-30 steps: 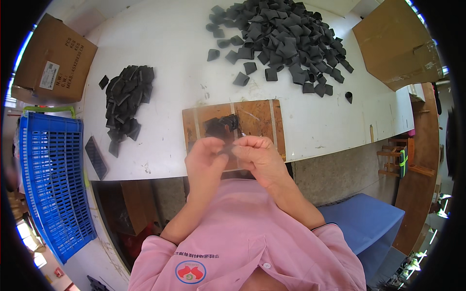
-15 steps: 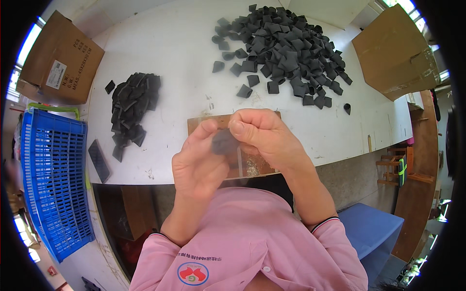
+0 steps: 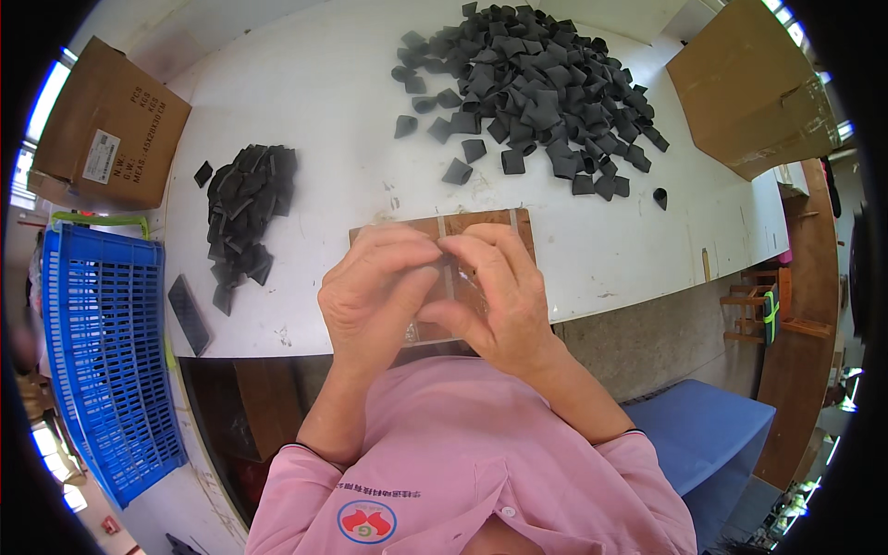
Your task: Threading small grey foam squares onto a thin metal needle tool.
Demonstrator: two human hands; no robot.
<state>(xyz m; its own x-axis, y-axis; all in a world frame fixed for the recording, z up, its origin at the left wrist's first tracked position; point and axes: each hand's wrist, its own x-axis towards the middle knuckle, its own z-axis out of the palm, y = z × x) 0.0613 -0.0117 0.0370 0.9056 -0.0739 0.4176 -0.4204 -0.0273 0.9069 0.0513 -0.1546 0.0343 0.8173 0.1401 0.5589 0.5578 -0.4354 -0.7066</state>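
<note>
My left hand [image 3: 370, 291] is curled, its thumb and fingertips closed on a small black fabric piece [image 3: 432, 265]. Only a dark sliver of the piece shows; the rest is hidden behind the fingers. Against those fingertips rest the bent fingers of my right hand [image 3: 507, 301], while its thumb stands apart below, with a gap between. Both hands are over a brown wooden board [image 3: 481, 222] with pale strips across it, lying at the near edge of the white table [image 3: 324, 111].
At the far right lies a large heap of black fabric loops [image 3: 546, 102]. Flatter black pieces [image 3: 245, 208] form a smaller pile at left, near a dark phone-like slab [image 3: 189, 314]. Cardboard boxes [image 3: 111, 129] flank the table; a blue crate [image 3: 111, 361] stands left, a blue stool [image 3: 698, 430] right.
The black piece, plainly visible between my hands before, is now mostly hidden. My right hand has gone from a closed pinch to a looser shape with its thumb apart, lower down.
</note>
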